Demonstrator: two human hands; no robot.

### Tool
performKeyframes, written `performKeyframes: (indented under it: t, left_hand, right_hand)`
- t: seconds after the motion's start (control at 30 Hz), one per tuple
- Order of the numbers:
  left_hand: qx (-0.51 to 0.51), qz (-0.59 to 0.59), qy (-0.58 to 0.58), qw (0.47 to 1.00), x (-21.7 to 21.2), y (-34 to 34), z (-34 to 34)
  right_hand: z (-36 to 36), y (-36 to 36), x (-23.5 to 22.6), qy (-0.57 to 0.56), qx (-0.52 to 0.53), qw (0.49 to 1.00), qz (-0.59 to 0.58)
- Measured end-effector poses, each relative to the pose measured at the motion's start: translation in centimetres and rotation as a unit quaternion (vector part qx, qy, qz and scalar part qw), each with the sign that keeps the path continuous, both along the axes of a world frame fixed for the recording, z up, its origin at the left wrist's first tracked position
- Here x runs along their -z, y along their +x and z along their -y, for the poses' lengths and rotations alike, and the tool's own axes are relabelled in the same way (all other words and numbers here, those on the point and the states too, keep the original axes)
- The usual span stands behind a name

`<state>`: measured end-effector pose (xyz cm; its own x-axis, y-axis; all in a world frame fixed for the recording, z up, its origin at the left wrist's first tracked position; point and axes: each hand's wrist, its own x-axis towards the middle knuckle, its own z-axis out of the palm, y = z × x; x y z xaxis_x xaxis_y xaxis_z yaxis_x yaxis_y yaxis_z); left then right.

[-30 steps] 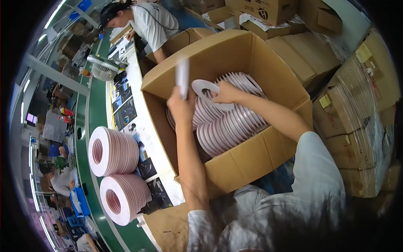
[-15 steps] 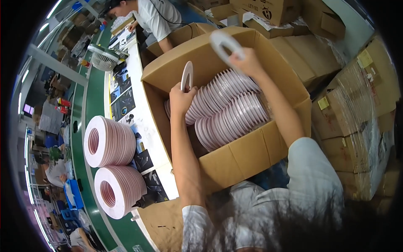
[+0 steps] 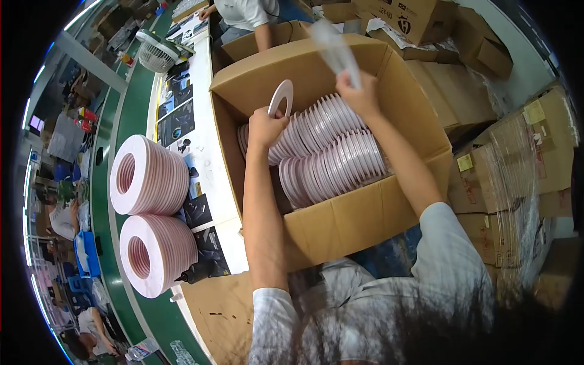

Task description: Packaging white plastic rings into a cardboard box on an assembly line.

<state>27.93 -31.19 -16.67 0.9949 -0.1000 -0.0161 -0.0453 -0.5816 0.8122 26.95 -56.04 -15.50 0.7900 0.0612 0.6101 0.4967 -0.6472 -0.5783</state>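
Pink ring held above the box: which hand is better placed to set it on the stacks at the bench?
Probably the left. The left hand already grips the pink ring nearest the stacks; the right hand holds a clear wrapper farther away.

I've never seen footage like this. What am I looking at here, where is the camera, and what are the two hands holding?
This comes from a wide fisheye camera worn on a person's head, looking down, so straight edges bend near the rim. The bare forearms rising from the bottom are the wearer's own. The left hand holds one flat pale ring upright over an open cardboard box filled with rows of similar rings. The right hand lifts a blurred strip of clear plastic film. To the left, two stacks of rings lie on their sides on a white worktable. Another person works at the far end.
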Motion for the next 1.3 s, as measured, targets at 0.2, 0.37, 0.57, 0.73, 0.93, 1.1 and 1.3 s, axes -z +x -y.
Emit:
performKeyframes:
  t: [0.2,0.37,0.57,0.73,0.93,1.1,1.3]
  left_hand:
    - [0.008,0.078,0.096,0.992,1.3,-0.1,0.0]
    - [-0.002,0.008,0.116,0.993,-0.6,0.1,0.3]
    - [-0.069,-0.016,-0.272,0.96,0.7,0.8,0.8]
    - [0.046,-0.145,-0.628,0.763,2.0,1.8,3.2]
    - [0.018,-0.154,-0.633,0.759,2.5,0.8,1.3]
    - [0.039,-0.25,-0.661,0.706,2.3,1.7,2.3]
    - [-0.038,-0.162,-0.717,0.677,1.3,2.7,2.7]
  right_hand:
    - [-0.1,0.0,0.2,0.111,0.017,0.994,0.014]
    - [0.0,-0.7,1.8,-0.185,-0.129,0.974,0.006]
    - [2.2,1.3,0.5,0.499,-0.21,0.806,-0.239]
    - [0.6,2.4,4.1,0.404,-0.177,0.848,-0.295]
    - [-1.2,0.4,1.8,-0.15,-0.063,0.986,0.044]
    - [-3.8,-2.9,-1.2,-0.489,-0.138,0.855,-0.102]
    - [-8.4,-3.2,-10.5,-0.284,-0.126,0.95,0.029]
